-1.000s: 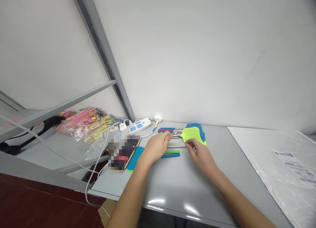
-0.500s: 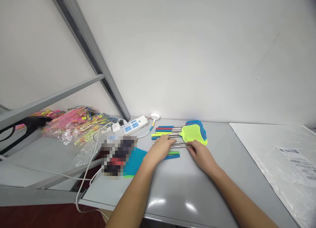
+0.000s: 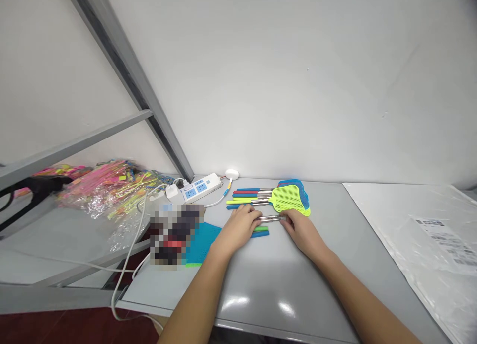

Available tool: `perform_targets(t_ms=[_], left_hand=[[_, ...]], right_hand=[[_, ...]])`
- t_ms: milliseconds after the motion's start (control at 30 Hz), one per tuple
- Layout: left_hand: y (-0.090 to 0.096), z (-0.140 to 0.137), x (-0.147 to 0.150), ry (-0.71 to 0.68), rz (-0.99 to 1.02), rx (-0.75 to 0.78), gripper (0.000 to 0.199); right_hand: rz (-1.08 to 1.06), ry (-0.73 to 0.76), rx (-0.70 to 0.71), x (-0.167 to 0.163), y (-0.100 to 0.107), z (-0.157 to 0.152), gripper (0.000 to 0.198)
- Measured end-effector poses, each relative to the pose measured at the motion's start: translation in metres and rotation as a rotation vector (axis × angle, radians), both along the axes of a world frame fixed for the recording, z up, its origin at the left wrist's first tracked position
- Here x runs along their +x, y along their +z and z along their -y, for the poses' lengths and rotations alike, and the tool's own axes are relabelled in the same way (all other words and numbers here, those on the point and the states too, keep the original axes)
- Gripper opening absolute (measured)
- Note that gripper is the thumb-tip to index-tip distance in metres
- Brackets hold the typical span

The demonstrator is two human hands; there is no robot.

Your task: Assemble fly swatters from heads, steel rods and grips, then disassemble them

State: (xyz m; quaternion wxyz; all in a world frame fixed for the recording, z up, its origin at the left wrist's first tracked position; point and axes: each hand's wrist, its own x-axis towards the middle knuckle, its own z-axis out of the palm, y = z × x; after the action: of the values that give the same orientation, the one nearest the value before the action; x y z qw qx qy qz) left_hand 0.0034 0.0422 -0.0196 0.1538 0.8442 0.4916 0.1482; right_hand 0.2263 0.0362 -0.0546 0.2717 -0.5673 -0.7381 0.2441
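Note:
Two thin metal rods lie close together on the grey table, spanning the gap between my hands. My left hand is closed over their left part, fingers curled down. At their right end, my right hand pinches them between thumb and fingers. What is at the covered rod ends is hidden. Just beyond my hands is a row of fly swatters with coloured handles and metal shafts; a yellow fly swatter lies on top of blue ones. Green and blue handles stick out beside my left hand, with a blue swatter head left of it.
A white power strip with plugs and cables sits at the back left. Beside it lies a pixelated patch. Bagged colourful items lie on a left shelf behind a metal frame. A white plastic package covers the right side.
The two rods, spread apart before, now lie closer together between my hands. Both hands stay in nearly the same place; the whole view has shifted slightly.

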Motion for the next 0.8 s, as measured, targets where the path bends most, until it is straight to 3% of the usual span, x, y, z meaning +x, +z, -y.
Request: perform_targets(t_ms=[200, 400, 800], left_hand=[[0.003, 0.008, -0.005, -0.004, 0.010, -0.025, 0.025], [-0.001, 0.020, -0.013, 0.002, 0.016, -0.031, 0.043], [-0.005, 0.028, -0.010, -0.001, 0.045, -0.021, 0.038]], right_hand=[[-0.009, 0.029, 0.011, 0.002, 0.002, 0.002, 0.017], [-0.018, 0.053, 0.004, 0.006, 0.004, 0.004, 0.017], [-0.017, 0.105, -0.050, 0.012, 0.010, 0.007, 0.021]])
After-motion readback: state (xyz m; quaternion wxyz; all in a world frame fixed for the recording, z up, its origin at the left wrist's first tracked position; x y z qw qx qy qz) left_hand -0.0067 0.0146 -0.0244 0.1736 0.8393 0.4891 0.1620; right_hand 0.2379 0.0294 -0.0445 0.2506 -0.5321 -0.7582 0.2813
